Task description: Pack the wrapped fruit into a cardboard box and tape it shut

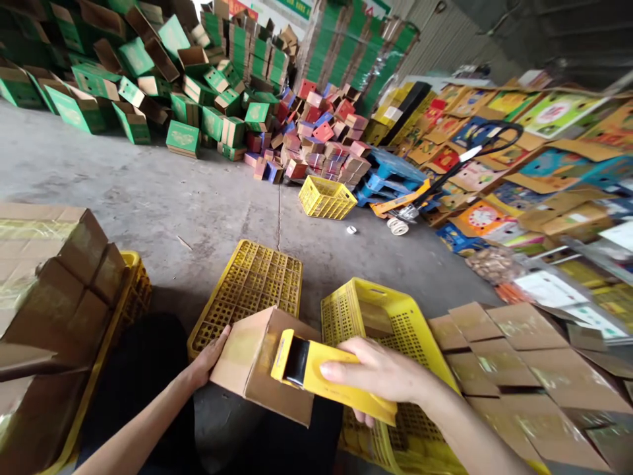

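At the six o'clock edge of the view, over a dark lap, a small brown corrugated cardboard box [262, 359] is held between the two hands. The taping step is judged to be in hand: a yellow plastic handheld tape dispenser [326, 379] is pressed against the box's near-right upper face, its black roller end laid at about nine o'clock from the right hand [383, 376]. That hand's fingers are closed around the dispenser's body, the index finger stretched along its top. The left hand [210, 359] is laid flat against the box's left side at nine o'clock, fingers extended and steadying rather than clasping; the thumb is set on the upper edge. The box thus sits just beyond the right fingertips and touching the left ones.

The next move is judged to call for a firm draw of the dispenser along the seam while the box is kept from turning.

A yellow perforated plastic crate [390, 316] stands at one o'clock from the box, a flat yellow lattice panel [250, 284] at twelve. Finished brown cartons [519, 369] are stacked at three o'clock, more brown cartons [54, 284] at nine.
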A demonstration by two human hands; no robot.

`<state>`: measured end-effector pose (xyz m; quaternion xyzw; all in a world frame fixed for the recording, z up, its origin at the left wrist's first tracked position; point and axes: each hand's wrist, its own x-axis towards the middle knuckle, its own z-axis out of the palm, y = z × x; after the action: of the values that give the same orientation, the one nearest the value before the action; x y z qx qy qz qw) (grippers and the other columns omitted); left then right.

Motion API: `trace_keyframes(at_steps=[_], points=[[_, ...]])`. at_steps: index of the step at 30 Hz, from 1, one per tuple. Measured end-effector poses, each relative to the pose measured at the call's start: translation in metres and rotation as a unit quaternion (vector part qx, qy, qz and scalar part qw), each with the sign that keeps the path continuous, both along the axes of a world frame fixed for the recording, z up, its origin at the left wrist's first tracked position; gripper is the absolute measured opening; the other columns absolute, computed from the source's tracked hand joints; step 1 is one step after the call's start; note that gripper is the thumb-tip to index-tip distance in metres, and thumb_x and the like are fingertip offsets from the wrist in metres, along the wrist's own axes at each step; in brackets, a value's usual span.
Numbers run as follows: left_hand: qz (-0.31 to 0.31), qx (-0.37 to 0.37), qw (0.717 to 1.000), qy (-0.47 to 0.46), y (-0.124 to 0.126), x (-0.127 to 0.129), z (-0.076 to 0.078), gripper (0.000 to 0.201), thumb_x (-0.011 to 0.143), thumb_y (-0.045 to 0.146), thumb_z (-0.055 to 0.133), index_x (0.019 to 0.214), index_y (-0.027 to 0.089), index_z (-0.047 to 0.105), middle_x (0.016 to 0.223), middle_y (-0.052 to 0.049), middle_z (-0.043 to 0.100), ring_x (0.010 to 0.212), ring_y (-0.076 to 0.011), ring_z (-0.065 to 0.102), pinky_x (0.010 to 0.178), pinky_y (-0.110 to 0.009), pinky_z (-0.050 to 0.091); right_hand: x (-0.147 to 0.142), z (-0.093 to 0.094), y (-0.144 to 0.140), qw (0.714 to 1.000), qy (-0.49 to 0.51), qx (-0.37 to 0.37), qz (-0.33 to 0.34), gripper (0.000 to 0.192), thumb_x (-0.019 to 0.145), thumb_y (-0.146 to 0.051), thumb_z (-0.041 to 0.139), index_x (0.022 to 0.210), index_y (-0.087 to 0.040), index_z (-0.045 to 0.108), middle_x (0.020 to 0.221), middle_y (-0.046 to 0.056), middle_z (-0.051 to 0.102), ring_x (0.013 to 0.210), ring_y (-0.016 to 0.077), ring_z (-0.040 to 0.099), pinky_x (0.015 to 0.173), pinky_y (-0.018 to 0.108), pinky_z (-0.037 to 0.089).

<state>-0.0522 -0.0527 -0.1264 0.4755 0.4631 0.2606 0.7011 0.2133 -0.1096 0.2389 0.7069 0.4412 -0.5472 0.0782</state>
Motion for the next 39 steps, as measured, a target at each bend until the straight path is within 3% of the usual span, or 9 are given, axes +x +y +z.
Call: trace_keyframes(at_steps=[6, 9, 11, 13, 15, 18, 23, 31, 39], points=[[0.112, 0.038, 0.989, 0.088, -0.01, -0.009, -0.009, 0.095, 0.088, 0.092, 0.035, 0.127, 0.013, 0.07, 0.136, -0.022, 0.07, 0.141, -0.0442, 0.056, 0.119, -0.056, 0.045, -0.016, -0.01, 0.03, 0.999, 0.012, -0.032, 0.029, 0.05, 0.086, -0.067, 0.071, 0.092, -0.02, 0.057, 0.061, 0.004, 0.073, 0.059, 0.0227, 0.076, 0.048, 0.023, 0.055], [0.163, 0.09, 0.977, 0.108, -0.01, -0.03, 0.016, 0.085, 0.092, 0.085, 0.04, 0.139, 0.018, 0.064, 0.147, -0.017, 0.065, 0.146, -0.0401, 0.051, 0.125, -0.052, 0.038, -0.021, -0.016, 0.037, 0.999, 0.031, -0.032, 0.02, 0.049, 0.086, -0.066, 0.071, 0.092, -0.019, 0.06, 0.06, 0.003, 0.073, 0.056, 0.0219, 0.075, 0.046, 0.022, 0.054], [0.186, 0.198, 0.958, 0.086, -0.009, -0.044, 0.048, 0.072, 0.103, 0.071, 0.034, 0.149, 0.02, 0.057, 0.152, -0.013, 0.062, 0.145, -0.0363, 0.053, 0.124, -0.052, 0.041, -0.026, -0.019, 0.043, 0.998, 0.045, -0.031, 0.024, 0.049, 0.086, -0.066, 0.071, 0.088, -0.018, 0.063, 0.059, 0.003, 0.072, 0.055, 0.0208, 0.074, 0.043, 0.021, 0.052], [0.116, 0.362, 0.924, 0.049, -0.006, -0.053, 0.083, 0.067, 0.108, 0.062, 0.021, 0.158, 0.026, 0.049, 0.162, -0.007, 0.051, 0.151, -0.034, 0.046, 0.125, -0.053, 0.039, -0.032, -0.019, 0.048, 0.998, 0.051, -0.03, 0.03, 0.048, 0.086, -0.065, 0.071, 0.084, -0.018, 0.064, 0.059, 0.003, 0.072, 0.054, 0.02, 0.074, 0.043, 0.02, 0.051], [-0.016, 0.526, 0.85, 0.034, -0.002, -0.056, 0.113, 0.075, 0.106, 0.067, 0.012, 0.167, 0.028, 0.032, 0.17, -0.006, 0.038, 0.157, -0.0359, 0.033, 0.126, -0.058, 0.035, -0.037, -0.019, 0.052, 0.997, 0.05, -0.033, 0.038, 0.047, 0.088, -0.064, 0.069, 0.082, -0.018, 0.064, 0.061, 0.004, 0.073, 0.055, 0.0198, 0.074, 0.044, 0.02, 0.053], [-0.139, 0.645, 0.75, 0.041, 0.009, -0.053, 0.133, 0.087, 0.102, 0.076, 0.017, 0.172, 0.024, 0.011, 0.173, -0.012, 0.03, 0.159, -0.0387, 0.028, 0.127, -0.061, 0.032, -0.039, -0.017, 0.052, 0.997, 0.045, -0.027, 0.054, 0.049, 0.089, -0.066, 0.066, 0.082, -0.018, 0.065, 0.065, 0.007, 0.075, 0.055, 0.0205, 0.074, 0.046, 0.022, 0.055], [-0.184, 0.705, 0.685, 0.002, 0.031, -0.051, 0.125, 0.087, 0.104, 0.074, 0.023, 0.171, 0.02, 0.015, 0.161, -0.018, 0.05, 0.153, -0.0352, 0.043, 0.127, -0.056, 0.032, -0.039, -0.017, 0.046, 0.997, 0.04, -0.036, 0.063, 0.046, 0.092, -0.063, 0.064, 0.089, -0.017, 0.066, 0.066, 0.006, 0.076, 0.054, 0.0193, 0.074, 0.044, 0.02, 0.053], [-0.127, 0.724, 0.677, -0.038, 0.045, -0.053, 0.112, 0.073, 0.109, 0.064, 0.022, 0.16, 0.016, 0.043, 0.144, -0.018, 0.067, 0.146, -0.0304, 0.052, 0.13, -0.053, 0.019, -0.036, -0.021, 0.044, 0.996, 0.051, -0.025, 0.065, 0.05, 0.09, -0.066, 0.065, 0.095, -0.017, 0.06, 0.063, 0.004, 0.074, 0.052, 0.0176, 0.073, 0.042, 0.017, 0.05], [-0.152, 0.719, 0.678, 0.013, 0.041, -0.064, 0.128, 0.076, 0.107, 0.068, 0.027, 0.165, 0.019, 0.033, 0.149, -0.016, 0.063, 0.149, -0.029, 0.05, 0.131, -0.052, 0.015, -0.033, -0.025, 0.037, 0.998, 0.03, -0.013, 0.045, 0.054, 0.086, -0.07, 0.068, 0.098, -0.019, 0.057, 0.071, 0.004, 0.076, 0.052, 0.0157, 0.072, 0.043, 0.018, 0.049]])
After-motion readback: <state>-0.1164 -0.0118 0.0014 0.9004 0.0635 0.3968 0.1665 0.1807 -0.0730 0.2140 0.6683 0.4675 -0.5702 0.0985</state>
